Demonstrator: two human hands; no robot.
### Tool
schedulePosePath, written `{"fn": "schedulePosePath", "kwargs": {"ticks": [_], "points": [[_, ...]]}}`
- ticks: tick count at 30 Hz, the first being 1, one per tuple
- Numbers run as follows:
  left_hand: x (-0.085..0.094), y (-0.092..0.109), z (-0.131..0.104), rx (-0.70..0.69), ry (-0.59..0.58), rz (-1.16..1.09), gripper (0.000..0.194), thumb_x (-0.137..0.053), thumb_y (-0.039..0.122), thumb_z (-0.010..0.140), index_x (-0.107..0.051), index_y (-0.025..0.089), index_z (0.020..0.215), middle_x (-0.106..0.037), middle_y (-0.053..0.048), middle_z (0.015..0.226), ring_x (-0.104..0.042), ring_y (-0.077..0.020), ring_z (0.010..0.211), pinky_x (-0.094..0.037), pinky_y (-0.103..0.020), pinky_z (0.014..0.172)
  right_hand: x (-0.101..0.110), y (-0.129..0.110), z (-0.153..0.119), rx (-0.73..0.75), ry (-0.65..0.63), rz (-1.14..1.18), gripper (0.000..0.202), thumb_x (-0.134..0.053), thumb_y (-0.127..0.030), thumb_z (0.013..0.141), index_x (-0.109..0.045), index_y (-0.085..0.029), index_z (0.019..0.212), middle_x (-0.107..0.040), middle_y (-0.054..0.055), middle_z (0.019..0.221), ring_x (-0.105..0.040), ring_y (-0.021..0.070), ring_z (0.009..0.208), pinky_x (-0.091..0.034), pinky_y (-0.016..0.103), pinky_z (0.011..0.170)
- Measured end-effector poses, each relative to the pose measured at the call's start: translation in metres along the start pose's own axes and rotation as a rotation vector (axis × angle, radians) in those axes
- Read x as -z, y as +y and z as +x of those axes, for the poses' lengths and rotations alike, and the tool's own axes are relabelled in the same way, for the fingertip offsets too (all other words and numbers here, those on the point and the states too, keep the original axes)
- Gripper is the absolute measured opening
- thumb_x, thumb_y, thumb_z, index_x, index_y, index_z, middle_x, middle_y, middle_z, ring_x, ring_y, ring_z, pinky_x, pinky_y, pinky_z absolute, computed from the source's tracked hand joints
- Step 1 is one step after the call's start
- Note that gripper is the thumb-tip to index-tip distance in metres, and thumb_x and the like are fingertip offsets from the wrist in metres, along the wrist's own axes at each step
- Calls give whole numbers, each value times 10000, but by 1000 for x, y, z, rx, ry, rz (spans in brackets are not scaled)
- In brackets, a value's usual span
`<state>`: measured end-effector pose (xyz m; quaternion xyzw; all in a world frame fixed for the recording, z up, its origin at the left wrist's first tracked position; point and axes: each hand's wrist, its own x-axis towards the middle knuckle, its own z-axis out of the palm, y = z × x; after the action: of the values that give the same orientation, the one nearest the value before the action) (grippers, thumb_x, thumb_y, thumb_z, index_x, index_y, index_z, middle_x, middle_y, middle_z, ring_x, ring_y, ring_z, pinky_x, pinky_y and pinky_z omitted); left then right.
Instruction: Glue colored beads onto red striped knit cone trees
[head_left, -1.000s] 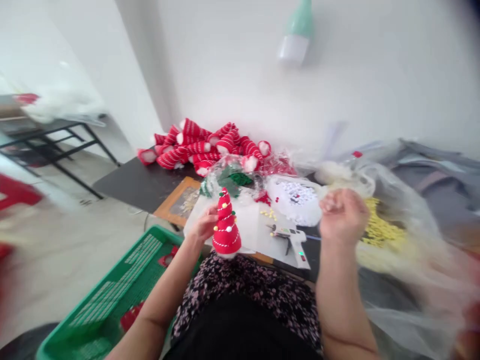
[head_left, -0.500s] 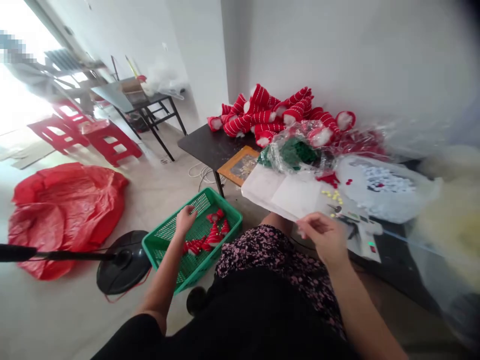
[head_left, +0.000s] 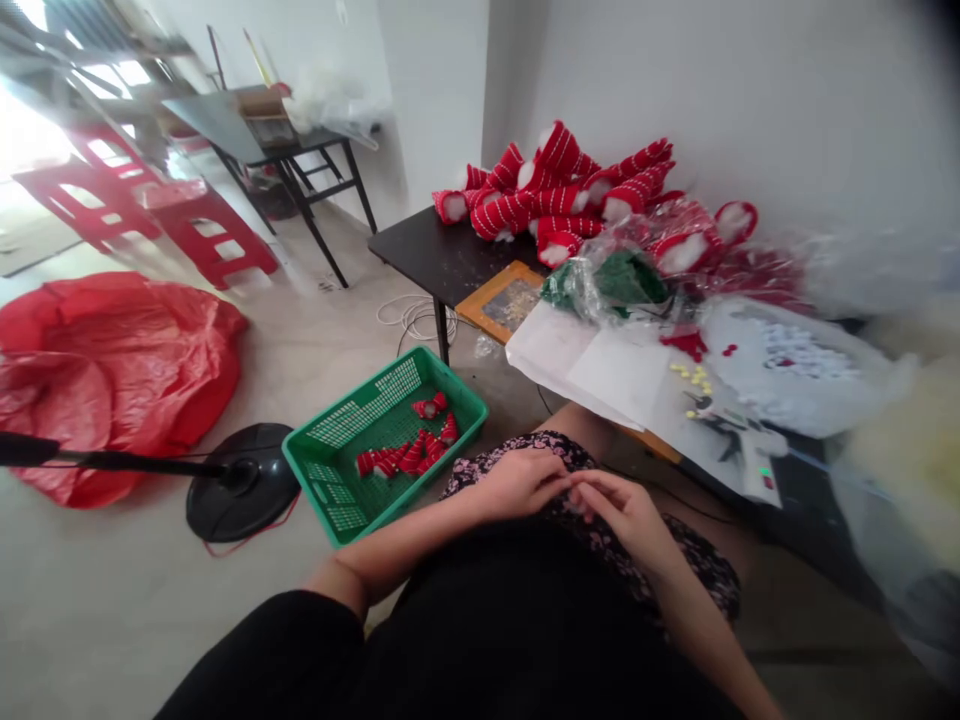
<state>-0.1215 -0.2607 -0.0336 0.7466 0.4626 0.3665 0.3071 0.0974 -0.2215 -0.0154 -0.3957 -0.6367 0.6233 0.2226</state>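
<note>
While our left hand (head_left: 529, 482) and right hand (head_left: 626, 510) touch, loosely curled, over our black-and-pink floral skirt (head_left: 694, 560) near the green plastic basket (head_left: 367, 405), we cannot tell if either pinches anything.

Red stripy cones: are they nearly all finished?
Not nearly, it seems. A few small red ones lie in the green basket, so those look done. The left hand and right hand meet over the lap with no cone in them; I can't tell if they pinch something tiny. A bigger pile of cones lies on the dark table, probably still to do.
</note>
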Motion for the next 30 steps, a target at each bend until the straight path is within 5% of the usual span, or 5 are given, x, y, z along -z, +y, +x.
{"fn": "schedulePosePath", "kwargs": {"ticks": [7,11,16,26,30], "points": [[17,-8,-6,-146,-246,12,273,-514,329,1073,-658,210,874,-679,-69,834,-619,-191,797,-484,-300,775,-1,-1,2,-6,-184,-156,414,-684,-571,983,-786,-174,1039,-787,90,950,-737,241,864,-605,326,793],[20,-14,-9,-103,-141,-85,331,-519,387,1081,-681,194,866,-684,-80,828,-637,-192,813,-500,-306,812,-5,-4,2,10,-159,-115,425,-680,-564,988,-771,-182,1152,-771,73,911,-731,237,847,-605,342,818],[24,-7,-10,157,122,-339,381,-697,554,967,-750,177,956,-753,-104,938,-689,-203,837,-531,-306,802,-6,-9,3,77,-157,-53,405,-691,-496,1001,-767,-199,1264,-756,57,850,-701,215,769,-595,328,755],[37,6,17,180,-163,-477,403,-737,542,932,-687,151,849,-675,-48,801,-581,-154,741,-446,-271,700,-5,-11,0,125,-64,175,329,-742,-495,967,-818,-200,1090,-768,62,791,-689,194,710,-586,315,702],[29,8,23,203,-139,-570,420,-734,554,944,-662,152,846,-633,-34,795,-543,-142,730,-425,-274,700,-5,-6,-4,125,-36,292,315,-765,-476,952,-820,-207,1108,-746,44,770,-657,175,686,-562,305,688]]}}
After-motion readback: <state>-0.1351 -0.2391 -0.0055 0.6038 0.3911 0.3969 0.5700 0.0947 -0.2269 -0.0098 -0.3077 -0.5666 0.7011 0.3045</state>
